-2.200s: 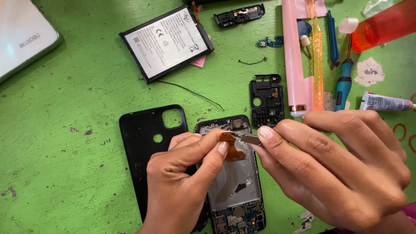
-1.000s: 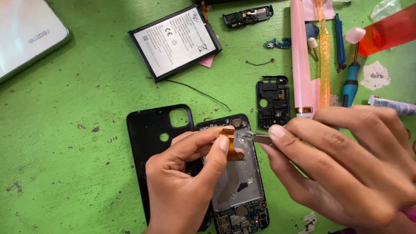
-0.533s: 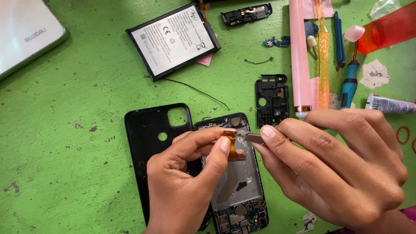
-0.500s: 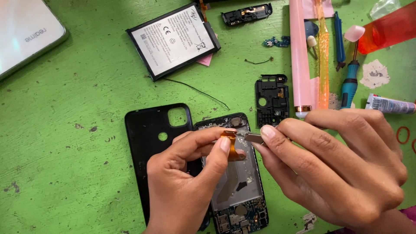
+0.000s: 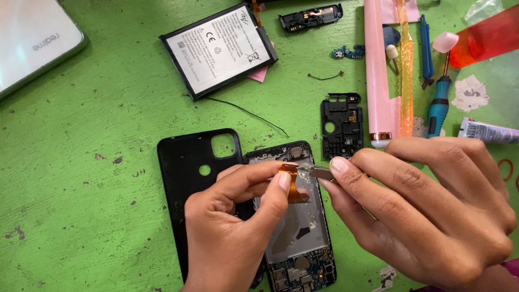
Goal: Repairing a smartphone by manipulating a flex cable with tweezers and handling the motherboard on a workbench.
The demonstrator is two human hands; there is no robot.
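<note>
While the left hand [image 5: 232, 227] pinched the orange flex cable [image 5: 292, 184] between thumb and forefinger, I saw it lifted clear of the opened phone [image 5: 296, 227], I judged so that its free end could be worked without touching the board beneath. That hand was closed at the fingertips only; the other fingers curled loosely over the phone's left edge, which seemed to steady the frame on the green table [image 5: 97, 162].

The right hand [image 5: 427, 211] was nearly closed round a pair of tweezers [image 5: 319, 172], whose metal tips met the top of the cable just beside the left thumb. The grip sat low on the tool, I supposed for fine control. I could not tell whether the tips actually clamped the cable or only touched it.

The phone lay face down with its back off, so it served as an open tray: the camera module sat at its top, a bare metal plate filled the middle where a battery would sit, and a circuit board showed at the bottom. The black back cover [image 5: 189, 184] lay just beside it on the left, hollow side up and holding nothing.

The battery [image 5: 219, 48] rested well apart near the table's far edge. A small black bracket [image 5: 341, 127] lay near the phone's upper right, and a blue screwdriver [image 5: 439, 103] farther right.
</note>
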